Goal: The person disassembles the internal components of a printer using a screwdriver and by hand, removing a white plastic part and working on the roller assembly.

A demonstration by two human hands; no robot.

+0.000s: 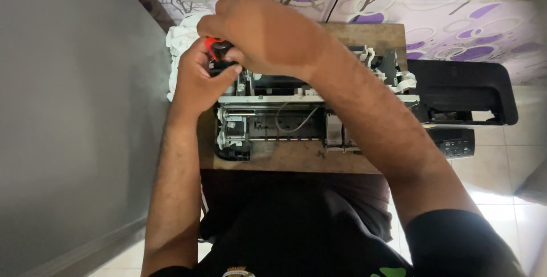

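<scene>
I'm looking straight down at a small brown wooden desk (pixel 285 160) carrying an opened-up printer mechanism of grey metal and white plastic (pixel 285 120). My left hand (pixel 199 78) is curled around a red-and-black tool handle (pixel 216 46) at the mechanism's far left corner, just beside a crumpled white cloth (pixel 179 43). My right hand (pixel 265 32) reaches across and closes over the top of that same handle, fingers folded tight, so both hands grip it together. A black plastic printer cover (pixel 467 92) lies off the desk's right side, with a black control panel (pixel 453 140) below it.
</scene>
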